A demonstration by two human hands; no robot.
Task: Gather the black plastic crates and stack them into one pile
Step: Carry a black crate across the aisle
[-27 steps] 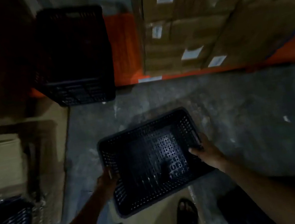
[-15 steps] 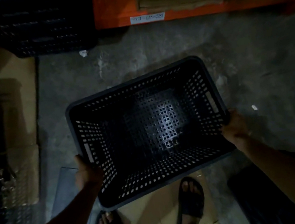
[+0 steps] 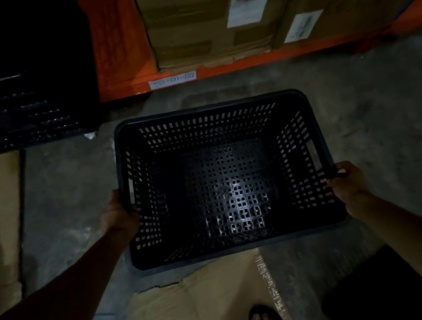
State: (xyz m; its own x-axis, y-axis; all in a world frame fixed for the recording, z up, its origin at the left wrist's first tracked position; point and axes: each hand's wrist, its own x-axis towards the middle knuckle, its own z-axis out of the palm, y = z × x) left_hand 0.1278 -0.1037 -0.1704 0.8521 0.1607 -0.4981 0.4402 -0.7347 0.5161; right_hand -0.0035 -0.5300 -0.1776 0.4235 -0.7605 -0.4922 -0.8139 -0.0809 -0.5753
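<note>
Head view: left hand and right hand grip opposite rims of the black crate, held above the concrete floor. Carrying step. Next, judged: align and nest it into the dark crate stack, upper left.

Dim light lying over the grey concrete floor I am standing on, orange rack beam ahead, cardboard boxes sitting on it, flattened cardboard underfoot.
</note>
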